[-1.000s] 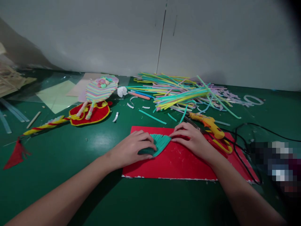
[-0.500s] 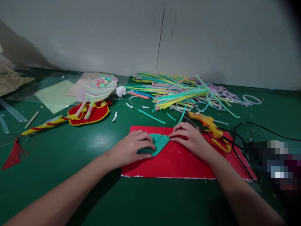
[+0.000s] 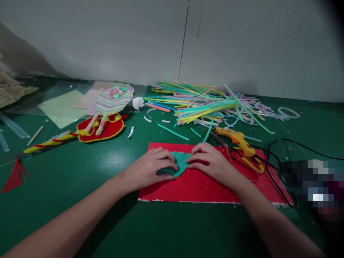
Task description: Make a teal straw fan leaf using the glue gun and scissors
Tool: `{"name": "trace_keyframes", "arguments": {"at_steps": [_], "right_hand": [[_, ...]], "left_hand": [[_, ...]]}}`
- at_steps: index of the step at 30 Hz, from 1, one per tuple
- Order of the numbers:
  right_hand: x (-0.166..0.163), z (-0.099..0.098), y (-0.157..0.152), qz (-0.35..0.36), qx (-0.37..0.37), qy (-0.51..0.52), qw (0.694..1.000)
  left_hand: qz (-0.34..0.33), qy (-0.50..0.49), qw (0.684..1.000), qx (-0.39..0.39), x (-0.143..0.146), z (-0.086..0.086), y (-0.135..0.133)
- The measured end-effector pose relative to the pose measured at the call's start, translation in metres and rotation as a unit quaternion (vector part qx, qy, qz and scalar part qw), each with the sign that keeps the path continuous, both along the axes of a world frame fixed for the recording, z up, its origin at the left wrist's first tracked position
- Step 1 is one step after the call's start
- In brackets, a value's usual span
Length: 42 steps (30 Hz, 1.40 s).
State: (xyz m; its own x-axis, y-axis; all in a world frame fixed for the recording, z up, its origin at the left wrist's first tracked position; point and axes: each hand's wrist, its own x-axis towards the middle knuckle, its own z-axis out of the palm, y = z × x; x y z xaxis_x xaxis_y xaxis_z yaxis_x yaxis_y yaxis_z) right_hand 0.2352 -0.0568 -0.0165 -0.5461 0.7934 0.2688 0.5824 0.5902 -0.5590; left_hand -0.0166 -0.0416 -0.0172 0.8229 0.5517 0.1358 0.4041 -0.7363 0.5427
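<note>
A small teal piece made of strips laid side by side, like pipe cleaners (image 3: 180, 161), lies on a red board (image 3: 199, 190). My left hand (image 3: 150, 165) curls round its left side, thumb at the near edge and fingers over the top. At its right edge, the bent fingers of my right hand (image 3: 211, 161) press together against the strips. Both hands partly cover the piece. Just beyond my right hand lie a yellow glue gun (image 3: 238, 139) and yellow-handled scissors (image 3: 251, 163).
Behind the board is a heap of pastel pipe cleaners (image 3: 204, 105). To the left lie a red fan shape with yellow edging (image 3: 113, 130), a striped round fan (image 3: 114, 104) and a red tassel (image 3: 16, 177). A black cord (image 3: 268, 157) runs along the right.
My right hand has shifted slightly left along the teal piece's right edge, covering more of its tip. My left hand stays in place.
</note>
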Motion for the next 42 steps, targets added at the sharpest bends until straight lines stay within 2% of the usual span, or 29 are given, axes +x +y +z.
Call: {"name": "trace_keyframes", "arguments": {"at_steps": [22, 42], "right_hand": [[-0.007, -0.003, -0.003, 0.025, -0.025, 0.018, 0.999], [-0.014, 0.002, -0.007, 0.031, -0.002, -0.005, 1.0]], "left_hand": [[0.004, 0.002, 1.0, 0.002, -0.001, -0.001, 0.0], [0.002, -0.006, 1.0, 0.004, 0.001, 0.003, -0.002]]}}
